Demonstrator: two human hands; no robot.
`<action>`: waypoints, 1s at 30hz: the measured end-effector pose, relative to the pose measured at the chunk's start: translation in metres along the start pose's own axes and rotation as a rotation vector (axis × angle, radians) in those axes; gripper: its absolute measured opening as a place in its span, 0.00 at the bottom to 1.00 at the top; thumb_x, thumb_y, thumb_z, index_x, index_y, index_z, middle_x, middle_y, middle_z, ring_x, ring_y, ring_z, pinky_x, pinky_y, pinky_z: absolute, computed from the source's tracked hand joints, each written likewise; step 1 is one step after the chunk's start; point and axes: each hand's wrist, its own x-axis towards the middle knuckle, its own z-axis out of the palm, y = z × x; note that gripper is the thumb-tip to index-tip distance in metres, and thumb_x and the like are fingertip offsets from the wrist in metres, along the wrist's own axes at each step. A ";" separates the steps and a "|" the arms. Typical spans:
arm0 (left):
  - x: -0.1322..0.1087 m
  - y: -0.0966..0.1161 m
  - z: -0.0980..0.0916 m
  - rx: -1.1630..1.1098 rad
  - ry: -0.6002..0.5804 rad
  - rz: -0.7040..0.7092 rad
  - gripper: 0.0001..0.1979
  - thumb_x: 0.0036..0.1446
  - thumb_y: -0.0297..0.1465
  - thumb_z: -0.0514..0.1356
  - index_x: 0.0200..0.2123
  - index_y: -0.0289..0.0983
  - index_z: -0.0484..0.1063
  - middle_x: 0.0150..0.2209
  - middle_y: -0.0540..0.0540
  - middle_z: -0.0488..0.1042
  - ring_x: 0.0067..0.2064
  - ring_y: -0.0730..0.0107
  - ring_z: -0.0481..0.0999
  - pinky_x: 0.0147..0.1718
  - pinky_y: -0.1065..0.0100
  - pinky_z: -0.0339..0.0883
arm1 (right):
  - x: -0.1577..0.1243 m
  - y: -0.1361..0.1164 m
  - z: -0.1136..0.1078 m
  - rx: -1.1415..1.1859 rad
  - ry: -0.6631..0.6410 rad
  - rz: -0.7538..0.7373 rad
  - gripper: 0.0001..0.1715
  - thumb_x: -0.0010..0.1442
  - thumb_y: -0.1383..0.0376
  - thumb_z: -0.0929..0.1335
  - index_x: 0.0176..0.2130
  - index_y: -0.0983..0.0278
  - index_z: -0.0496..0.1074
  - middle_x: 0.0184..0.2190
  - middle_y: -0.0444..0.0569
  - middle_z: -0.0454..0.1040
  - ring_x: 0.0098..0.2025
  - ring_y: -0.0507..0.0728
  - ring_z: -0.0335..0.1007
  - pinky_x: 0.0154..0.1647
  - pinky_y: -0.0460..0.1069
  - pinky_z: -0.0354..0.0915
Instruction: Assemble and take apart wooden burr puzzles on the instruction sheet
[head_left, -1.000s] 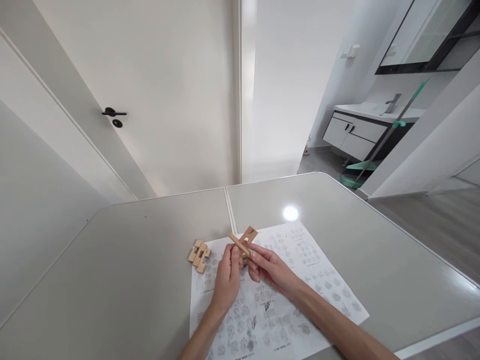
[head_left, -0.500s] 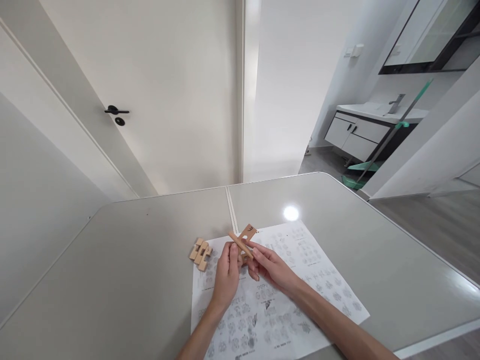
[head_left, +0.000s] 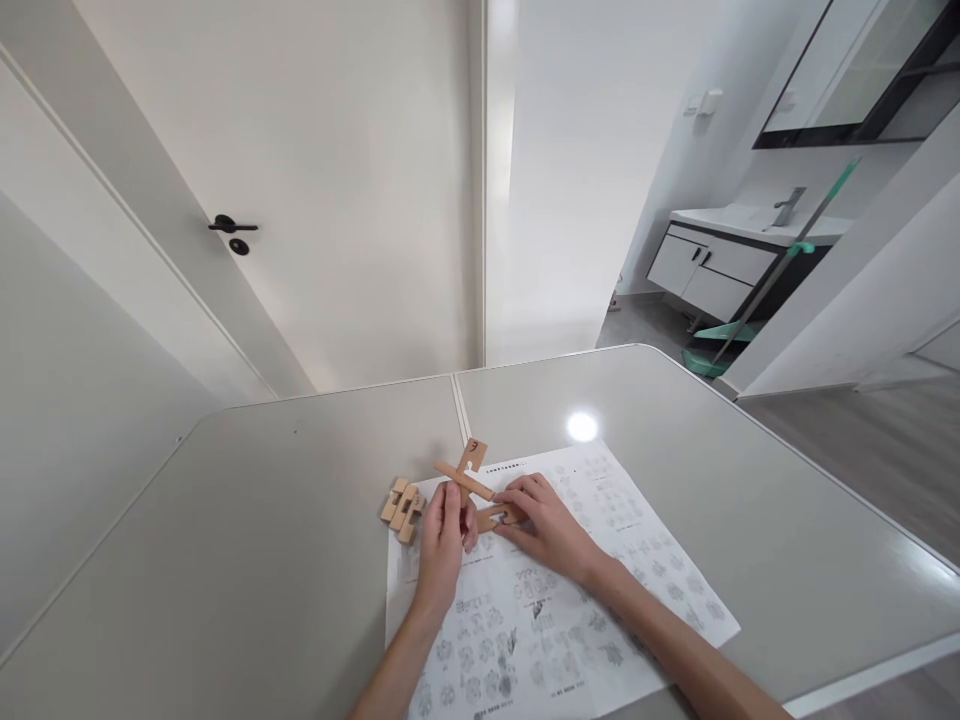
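My left hand [head_left: 444, 535] is closed on two crossed wooden puzzle pieces. One is a flat wooden piece [head_left: 474, 453] with a dark mark like a 3 near its top end. Across it lies a slim wooden stick [head_left: 472, 484], its right end close to my right fingers. My right hand [head_left: 551, 528] has its thumb and fingers around another notched wooden piece [head_left: 489, 519], low over the printed sheet [head_left: 637, 600]. Left of my left hand, several notched wooden pieces [head_left: 403, 510] lie together at the sheet's corner.
The sheet with small printed diagrams lies on a grey table [head_left: 247, 560] with a seam [head_left: 463, 405] running to its far edge. Beyond stand a white door [head_left: 360, 200], a washbasin cabinet [head_left: 712, 265] and a green-handled broom [head_left: 802, 248].
My right hand has left the crossed pieces, moved slightly right and closed on a separate notched piece. My left hand has shifted a little left with the crossed pieces, which have turned.
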 end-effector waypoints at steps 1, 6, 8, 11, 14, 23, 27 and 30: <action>-0.001 0.001 0.001 0.009 -0.019 0.009 0.22 0.67 0.51 0.56 0.30 0.40 0.59 0.24 0.56 0.62 0.20 0.80 0.56 0.20 0.74 0.55 | 0.000 0.000 0.000 -0.014 -0.011 0.005 0.13 0.67 0.59 0.71 0.51 0.57 0.76 0.44 0.55 0.73 0.50 0.67 0.65 0.50 0.63 0.67; -0.004 0.010 0.004 0.017 -0.074 0.024 0.19 0.66 0.48 0.58 0.33 0.38 0.66 0.31 0.50 0.72 0.21 0.79 0.64 0.20 0.73 0.60 | 0.000 0.005 -0.001 -0.034 -0.019 0.008 0.10 0.67 0.59 0.71 0.48 0.58 0.76 0.43 0.55 0.73 0.48 0.66 0.65 0.49 0.62 0.67; -0.004 0.013 0.004 0.008 -0.054 0.011 0.19 0.65 0.48 0.59 0.35 0.37 0.69 0.34 0.48 0.74 0.22 0.78 0.67 0.20 0.73 0.60 | 0.001 0.008 -0.001 -0.046 0.012 -0.008 0.10 0.68 0.60 0.70 0.48 0.58 0.77 0.43 0.56 0.73 0.48 0.67 0.65 0.49 0.63 0.66; -0.003 0.015 0.003 -0.014 -0.022 -0.007 0.19 0.62 0.47 0.62 0.38 0.35 0.72 0.39 0.44 0.76 0.23 0.77 0.70 0.20 0.73 0.59 | 0.002 0.011 -0.003 -0.026 0.112 0.049 0.11 0.69 0.57 0.68 0.47 0.58 0.77 0.43 0.56 0.73 0.47 0.67 0.65 0.48 0.63 0.66; -0.002 0.016 0.002 -0.034 -0.003 -0.018 0.19 0.60 0.47 0.64 0.39 0.35 0.74 0.40 0.42 0.77 0.24 0.77 0.71 0.20 0.73 0.59 | 0.005 0.010 -0.011 0.132 0.233 0.216 0.17 0.68 0.51 0.68 0.47 0.59 0.76 0.44 0.56 0.73 0.45 0.65 0.66 0.46 0.60 0.65; -0.002 0.010 0.000 -0.030 -0.052 -0.078 0.19 0.61 0.47 0.64 0.42 0.36 0.78 0.42 0.42 0.79 0.24 0.77 0.73 0.21 0.72 0.60 | 0.009 -0.002 -0.025 1.023 0.116 0.458 0.26 0.58 0.49 0.77 0.49 0.61 0.76 0.26 0.41 0.66 0.28 0.52 0.58 0.32 0.49 0.57; -0.003 0.007 0.001 -0.012 -0.101 -0.095 0.19 0.61 0.46 0.64 0.42 0.36 0.78 0.42 0.41 0.80 0.25 0.76 0.73 0.22 0.72 0.61 | 0.008 -0.005 -0.021 1.139 0.100 0.454 0.27 0.55 0.52 0.80 0.49 0.62 0.78 0.24 0.40 0.65 0.27 0.51 0.55 0.30 0.49 0.55; -0.005 0.006 0.003 -0.021 -0.125 -0.113 0.18 0.61 0.46 0.65 0.43 0.36 0.78 0.43 0.40 0.81 0.24 0.76 0.73 0.22 0.72 0.61 | 0.007 -0.007 -0.017 1.172 0.095 0.461 0.25 0.54 0.55 0.80 0.48 0.61 0.79 0.25 0.41 0.65 0.27 0.50 0.55 0.30 0.48 0.55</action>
